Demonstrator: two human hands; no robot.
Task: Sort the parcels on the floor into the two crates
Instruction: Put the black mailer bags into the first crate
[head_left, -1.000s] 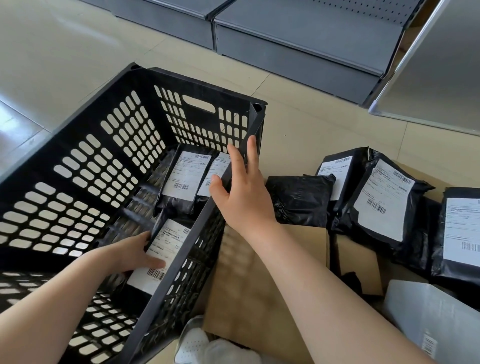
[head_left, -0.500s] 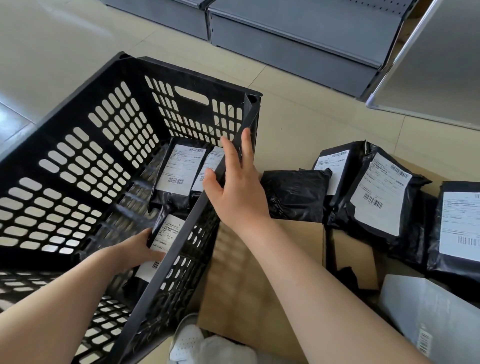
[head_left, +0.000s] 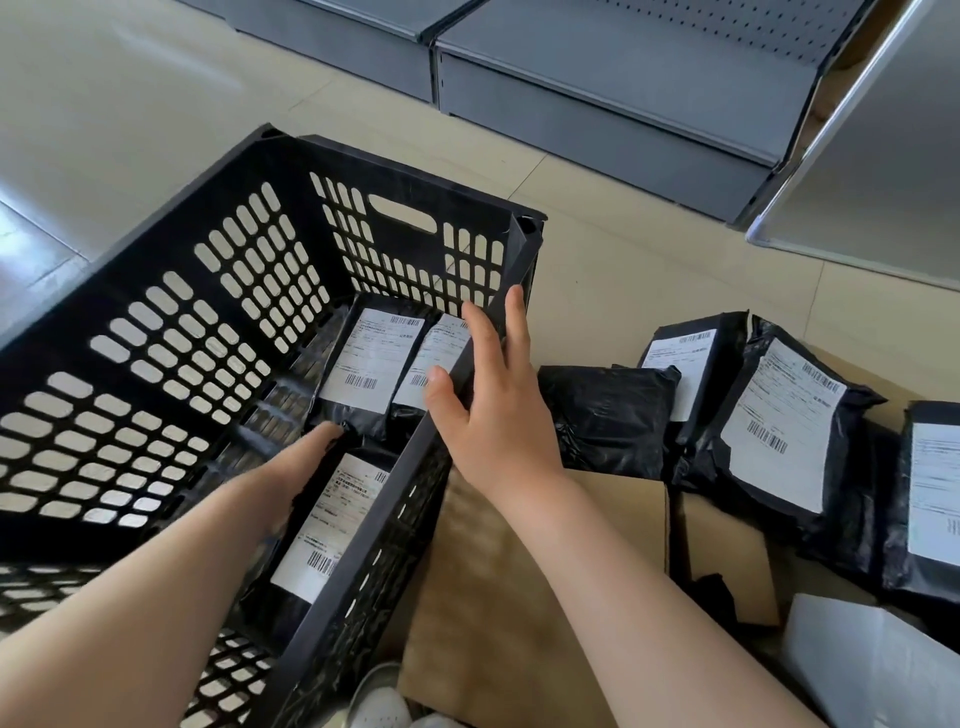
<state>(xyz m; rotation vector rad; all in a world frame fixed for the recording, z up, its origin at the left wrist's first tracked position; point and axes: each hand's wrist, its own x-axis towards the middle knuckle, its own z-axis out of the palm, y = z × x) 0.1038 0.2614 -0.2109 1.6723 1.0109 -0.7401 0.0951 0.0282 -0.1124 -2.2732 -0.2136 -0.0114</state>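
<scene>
A black slotted crate (head_left: 145, 244) stands tilted on the floor at the left. Two black parcels with white labels (head_left: 371, 358) (head_left: 436, 358) lie side by side at its far end. A third labelled parcel (head_left: 332, 525) lies nearer me in the crate. My left hand (head_left: 301, 467) is inside the crate, closed on that parcel's upper left edge. My right hand (head_left: 498, 410) grips the crate's right rim, thumb inside. Right of the crate, black parcels lie on the floor: one showing no label (head_left: 608, 415) and labelled ones (head_left: 784, 415) (head_left: 935, 493).
Flattened brown cardboard (head_left: 509, 597) lies under my right forearm. A grey parcel (head_left: 872, 670) sits at the bottom right. A white shoe (head_left: 379, 701) shows at the bottom edge. Grey metal shelving (head_left: 597, 88) runs along the back, with a leaning metal panel (head_left: 883, 156) at right.
My left hand has slid up the near parcel from beside its barcode to its top edge. The right hand stays on the crate's rim.
</scene>
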